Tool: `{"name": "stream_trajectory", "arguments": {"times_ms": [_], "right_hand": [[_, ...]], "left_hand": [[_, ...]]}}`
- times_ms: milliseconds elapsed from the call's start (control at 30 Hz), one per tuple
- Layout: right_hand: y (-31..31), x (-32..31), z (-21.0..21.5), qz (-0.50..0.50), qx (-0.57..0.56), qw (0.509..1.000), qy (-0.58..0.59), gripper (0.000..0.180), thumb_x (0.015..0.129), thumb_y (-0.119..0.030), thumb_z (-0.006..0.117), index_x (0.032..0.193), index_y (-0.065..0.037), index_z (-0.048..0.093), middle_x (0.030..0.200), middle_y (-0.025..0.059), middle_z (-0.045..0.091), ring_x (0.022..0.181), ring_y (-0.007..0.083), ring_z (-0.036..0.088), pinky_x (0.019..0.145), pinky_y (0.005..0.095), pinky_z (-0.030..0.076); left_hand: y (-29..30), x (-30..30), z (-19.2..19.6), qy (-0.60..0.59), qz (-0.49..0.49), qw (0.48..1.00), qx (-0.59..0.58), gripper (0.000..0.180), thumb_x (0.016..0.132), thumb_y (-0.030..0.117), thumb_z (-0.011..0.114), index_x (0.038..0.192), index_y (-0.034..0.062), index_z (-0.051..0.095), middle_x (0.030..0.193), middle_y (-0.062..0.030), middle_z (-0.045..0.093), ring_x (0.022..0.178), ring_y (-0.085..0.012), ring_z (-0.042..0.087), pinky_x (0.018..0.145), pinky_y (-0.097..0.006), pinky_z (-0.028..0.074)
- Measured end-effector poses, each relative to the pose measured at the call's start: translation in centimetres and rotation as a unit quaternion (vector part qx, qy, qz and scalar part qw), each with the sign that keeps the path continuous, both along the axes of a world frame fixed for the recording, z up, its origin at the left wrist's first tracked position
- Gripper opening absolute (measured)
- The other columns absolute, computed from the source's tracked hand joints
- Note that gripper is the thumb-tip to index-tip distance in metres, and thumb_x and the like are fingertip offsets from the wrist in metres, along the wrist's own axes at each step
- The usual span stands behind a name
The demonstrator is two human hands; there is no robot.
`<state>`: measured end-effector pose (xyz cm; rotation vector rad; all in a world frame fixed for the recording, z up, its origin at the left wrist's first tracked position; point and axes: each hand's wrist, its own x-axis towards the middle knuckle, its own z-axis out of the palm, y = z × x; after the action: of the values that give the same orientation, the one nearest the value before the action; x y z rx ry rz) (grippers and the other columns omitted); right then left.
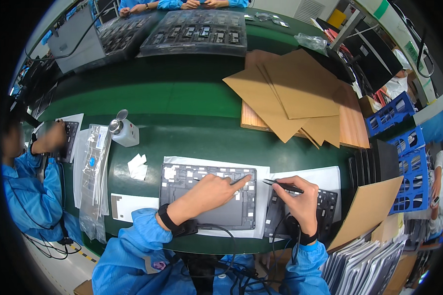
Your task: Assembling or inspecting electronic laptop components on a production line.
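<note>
A dark grey tablet housing [221,212] with several small white patches lies on a white sheet [182,160] in front of me. Over it is my left hand [209,195], its index finger stretched out and touching down near the housing's far right corner; the other fingers are curled and partly hidden. My right hand [300,199] grips dark tweezers [286,187], their tips pointing left beside the housing's right edge. Below that hand lies a second dark tablet housing [326,206] on another white sheet [325,176]. Black bands with cords circle both my wrists.
Left stand a pump bottle [128,133], white paper scraps [138,167] and plastic-bagged strips [91,172]. Brown cardboard sheets [300,93] lie on a wooden board [354,129] ahead. Clear trays [194,34] hold parts at the far side. Upright dark panels [381,160] line the right; a co-worker [34,182] sits left.
</note>
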<state>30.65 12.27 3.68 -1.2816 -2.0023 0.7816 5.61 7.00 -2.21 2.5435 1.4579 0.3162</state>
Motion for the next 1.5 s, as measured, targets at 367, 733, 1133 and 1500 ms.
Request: {"name": "stream_trajectory", "arguments": {"times_ms": [367,733,1133,1500], "right_hand": [[-2.6,2.0,1.6,-0.050,0.049,0.998,-0.004,0.017,0.076,-0.006,0.084,0.087,0.002,0.075,0.081,0.0128,0.074,0.074,0.0234,0.072,0.068,0.0305,0.054],[-7.1,3.3,2.5,-0.116,0.005,0.989,0.086,0.015,0.073,0.003,0.081,0.085,0.003,0.072,0.082,0.0102,0.071,0.079,0.0170,0.068,0.074,0.0276,0.050],[-8.6,3.5,1.5,-0.154,-0.174,0.929,0.289,0.026,0.103,-0.014,0.049,0.085,0.004,0.056,0.084,0.0141,0.065,0.065,0.0239,0.064,0.065,0.0392,0.054],[-8.8,-1.0,-3.9,-0.033,-0.113,0.962,-0.248,0.041,0.084,-0.025,0.079,0.095,0.011,0.063,0.076,0.0274,0.069,0.077,0.0464,0.069,0.069,0.0498,0.054]], "left_hand": [[0.3,-0.1,1.4,0.015,-0.008,1.000,-0.019,0.072,0.086,0.014,0.064,0.154,0.0100,0.041,0.067,-0.0084,0.065,0.057,-0.0269,0.066,0.056,-0.039,0.054],[-0.2,0.3,0.3,0.037,-0.012,0.999,0.015,0.073,0.085,0.007,0.059,0.155,0.0128,0.040,0.061,-0.0076,0.062,0.053,-0.0272,0.064,0.054,-0.040,0.054],[-8.6,-6.4,4.8,-0.118,0.417,0.901,-0.001,0.021,0.101,0.021,0.057,0.099,-0.0004,0.060,0.085,-0.0261,0.066,0.079,-0.0477,0.065,0.067,-0.056,0.050],[-9.7,-8.7,-0.9,-0.025,0.419,0.907,-0.043,0.024,0.093,0.016,0.059,0.104,-0.0044,0.052,0.094,-0.0245,0.062,0.081,-0.0478,0.067,0.073,-0.056,0.054]]}}
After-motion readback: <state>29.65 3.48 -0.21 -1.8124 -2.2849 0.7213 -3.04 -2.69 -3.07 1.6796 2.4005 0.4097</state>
